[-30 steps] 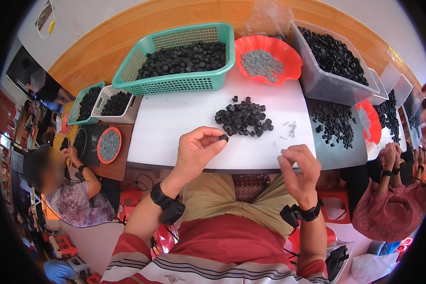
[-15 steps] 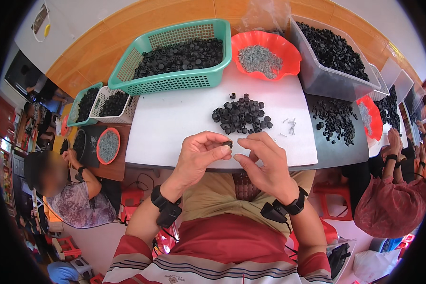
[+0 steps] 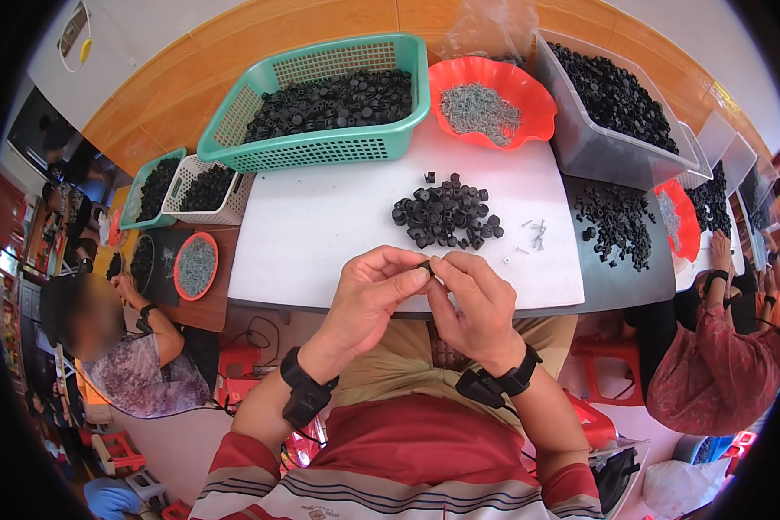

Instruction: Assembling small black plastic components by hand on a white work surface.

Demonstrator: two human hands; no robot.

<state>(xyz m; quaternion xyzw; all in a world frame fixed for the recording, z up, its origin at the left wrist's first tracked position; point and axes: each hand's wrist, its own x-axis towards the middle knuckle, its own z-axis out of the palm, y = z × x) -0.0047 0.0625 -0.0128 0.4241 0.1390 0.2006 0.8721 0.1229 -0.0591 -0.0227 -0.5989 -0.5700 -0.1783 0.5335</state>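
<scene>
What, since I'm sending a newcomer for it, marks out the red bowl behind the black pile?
Start at the white tabletop. At its back, find the big green basket and the clear bin. Between them sits the red bowl: wavy-rimmed, holding grey metal bits, while both neighbours hold black parts.

The head view looks steeply down from the wearer's head, above and behind the fingers, close enough that both forearms rise toward them from below. Facing the wall beyond the fingers, this wide fisheye bends the counter around them.
</scene>
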